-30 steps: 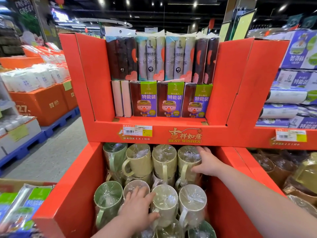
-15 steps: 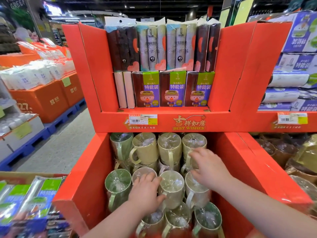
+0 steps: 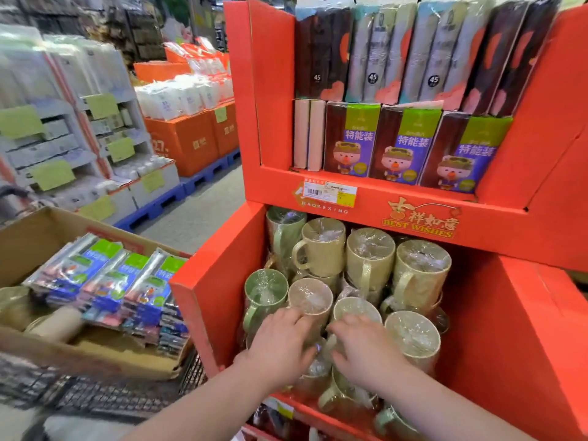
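Note:
Plastic-wrapped mugs lie stacked on their sides in the lower bin of a red cardboard display [image 3: 219, 281]. A green mug [image 3: 265, 289] is at the front left, with a pale mug [image 3: 310, 297] beside it and beige mugs [image 3: 369, 253] behind. My left hand [image 3: 280, 343] rests with curved fingers on the pale mug at the front. My right hand [image 3: 366, 348] lies close beside it on the neighbouring wrapped mug [image 3: 356, 310], fingers bent over it. Whether either hand grips is unclear.
The upper shelf holds purple-and-green boxed packs [image 3: 351, 140] and tall rolls [image 3: 372, 49]. At the left, a cardboard box [image 3: 28, 240] in a wire cart holds similar packs [image 3: 105, 275]. Shelving and orange crates [image 3: 184, 141] line the aisle behind.
The view has swung left, bringing the cart's box into sight. My right hand has come down from the back row to the front, next to my left hand.

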Demonstrator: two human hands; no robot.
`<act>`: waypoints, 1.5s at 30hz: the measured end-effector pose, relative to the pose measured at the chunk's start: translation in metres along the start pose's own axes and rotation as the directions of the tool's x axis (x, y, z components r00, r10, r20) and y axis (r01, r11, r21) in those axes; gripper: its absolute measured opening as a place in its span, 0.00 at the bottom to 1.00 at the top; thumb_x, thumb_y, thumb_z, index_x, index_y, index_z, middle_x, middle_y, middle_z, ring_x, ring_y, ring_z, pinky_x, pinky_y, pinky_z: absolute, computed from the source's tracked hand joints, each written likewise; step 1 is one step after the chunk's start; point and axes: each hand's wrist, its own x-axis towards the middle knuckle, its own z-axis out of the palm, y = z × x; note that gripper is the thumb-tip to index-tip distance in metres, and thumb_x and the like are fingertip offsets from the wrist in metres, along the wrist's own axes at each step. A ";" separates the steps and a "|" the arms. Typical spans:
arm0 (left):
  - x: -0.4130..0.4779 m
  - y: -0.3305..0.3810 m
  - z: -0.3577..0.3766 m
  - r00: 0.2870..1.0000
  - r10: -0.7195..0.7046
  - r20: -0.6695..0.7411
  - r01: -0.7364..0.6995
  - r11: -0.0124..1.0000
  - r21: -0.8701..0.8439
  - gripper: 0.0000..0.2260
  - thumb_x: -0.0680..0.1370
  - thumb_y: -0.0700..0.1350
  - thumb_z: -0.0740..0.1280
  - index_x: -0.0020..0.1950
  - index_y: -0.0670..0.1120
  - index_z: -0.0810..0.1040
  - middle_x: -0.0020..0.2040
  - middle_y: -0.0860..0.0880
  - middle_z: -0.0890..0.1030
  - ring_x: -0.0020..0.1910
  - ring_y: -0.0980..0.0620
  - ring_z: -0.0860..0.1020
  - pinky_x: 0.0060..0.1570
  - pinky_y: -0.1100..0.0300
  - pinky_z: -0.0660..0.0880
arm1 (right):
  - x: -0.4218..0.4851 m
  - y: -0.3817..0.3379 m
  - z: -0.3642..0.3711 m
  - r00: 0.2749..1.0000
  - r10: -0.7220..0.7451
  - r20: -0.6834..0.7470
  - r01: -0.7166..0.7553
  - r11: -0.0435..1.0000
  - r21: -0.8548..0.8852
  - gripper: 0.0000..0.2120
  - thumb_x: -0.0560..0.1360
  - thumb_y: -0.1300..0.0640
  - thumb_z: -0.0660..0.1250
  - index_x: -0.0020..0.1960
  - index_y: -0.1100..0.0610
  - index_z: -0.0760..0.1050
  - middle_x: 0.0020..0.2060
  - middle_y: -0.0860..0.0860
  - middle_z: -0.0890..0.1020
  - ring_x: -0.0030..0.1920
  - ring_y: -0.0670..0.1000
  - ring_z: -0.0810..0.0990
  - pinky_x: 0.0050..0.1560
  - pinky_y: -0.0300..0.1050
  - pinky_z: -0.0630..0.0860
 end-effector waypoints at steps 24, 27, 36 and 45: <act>-0.165 -0.180 0.018 0.942 -0.238 0.236 0.239 0.971 0.028 0.20 0.76 0.54 0.61 0.65 0.47 0.69 0.63 0.45 0.72 0.62 0.43 0.71 0.60 0.50 0.70 | 0.049 -0.214 0.059 0.962 -0.167 0.215 0.152 0.985 0.084 0.19 0.76 0.49 0.60 0.65 0.52 0.69 0.62 0.53 0.73 0.65 0.56 0.71 0.63 0.49 0.71; -0.192 -0.221 0.017 0.934 -0.265 0.239 0.261 0.964 0.048 0.22 0.76 0.56 0.61 0.67 0.48 0.68 0.63 0.45 0.71 0.63 0.43 0.70 0.61 0.51 0.69 | 0.064 -0.261 0.065 0.962 -0.168 0.218 0.153 0.985 0.083 0.18 0.76 0.50 0.59 0.65 0.52 0.70 0.62 0.52 0.73 0.64 0.56 0.72 0.59 0.49 0.71; -0.253 -0.312 0.007 0.901 -0.372 0.221 0.371 0.927 0.050 0.23 0.77 0.58 0.61 0.68 0.48 0.68 0.62 0.47 0.72 0.63 0.44 0.70 0.61 0.51 0.70 | 0.102 -0.363 0.069 0.946 -0.229 0.229 0.210 0.972 0.107 0.16 0.76 0.50 0.60 0.63 0.50 0.71 0.59 0.53 0.74 0.61 0.56 0.73 0.57 0.48 0.72; -0.270 -0.367 0.006 0.879 -0.443 0.176 0.455 0.890 -0.028 0.22 0.77 0.56 0.61 0.68 0.49 0.69 0.63 0.49 0.72 0.64 0.47 0.70 0.63 0.52 0.69 | 0.164 -0.405 0.074 0.920 -0.293 0.260 0.260 0.953 0.154 0.15 0.74 0.49 0.61 0.60 0.49 0.73 0.57 0.51 0.76 0.59 0.55 0.75 0.55 0.47 0.75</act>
